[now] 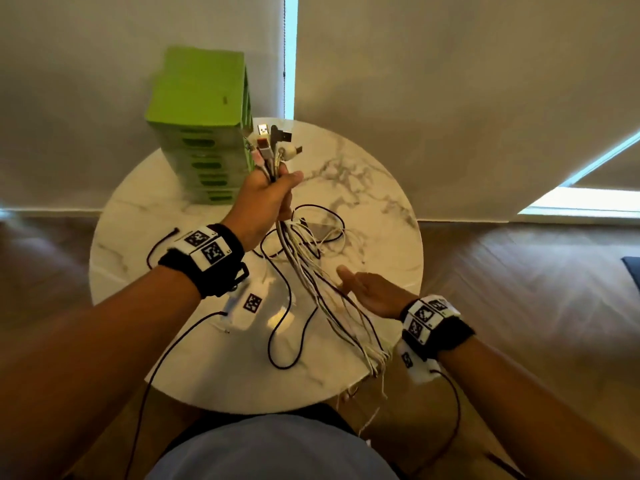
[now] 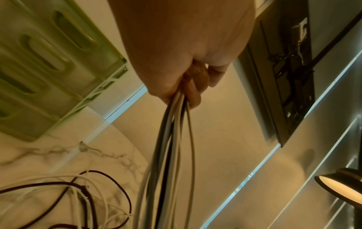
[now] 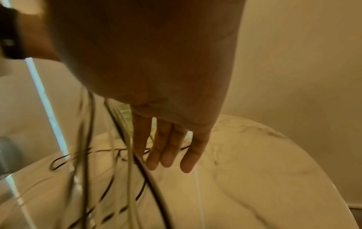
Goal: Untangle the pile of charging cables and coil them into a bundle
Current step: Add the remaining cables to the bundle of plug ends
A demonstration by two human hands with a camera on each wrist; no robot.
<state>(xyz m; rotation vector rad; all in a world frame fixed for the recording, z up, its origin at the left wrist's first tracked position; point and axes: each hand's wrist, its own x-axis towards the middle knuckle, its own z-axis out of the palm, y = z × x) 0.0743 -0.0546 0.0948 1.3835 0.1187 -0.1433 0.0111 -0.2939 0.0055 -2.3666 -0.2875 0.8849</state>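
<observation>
My left hand point(image 1: 273, 194) grips a bunch of charging cables point(image 1: 311, 271) just below their plugs point(image 1: 273, 140), raised above the round marble table point(image 1: 381, 188). White, grey and black cords hang from the fist point(image 2: 188, 86), trail down to the right and drop past the near table edge. Loose loops of dark and white cable point(image 1: 287, 327) lie on the tabletop. My right hand point(image 1: 363, 292) hovers with straight fingers point(image 3: 168, 153) beside the hanging strands point(image 3: 137, 162), palm toward them; whether it touches them I cannot tell.
A green slotted plastic crate stack point(image 1: 204, 133) stands at the table's back left, close to my left hand. A small white tagged device point(image 1: 247, 306) lies on the table near my left wrist. Wooden floor surrounds the table; blinds hang behind.
</observation>
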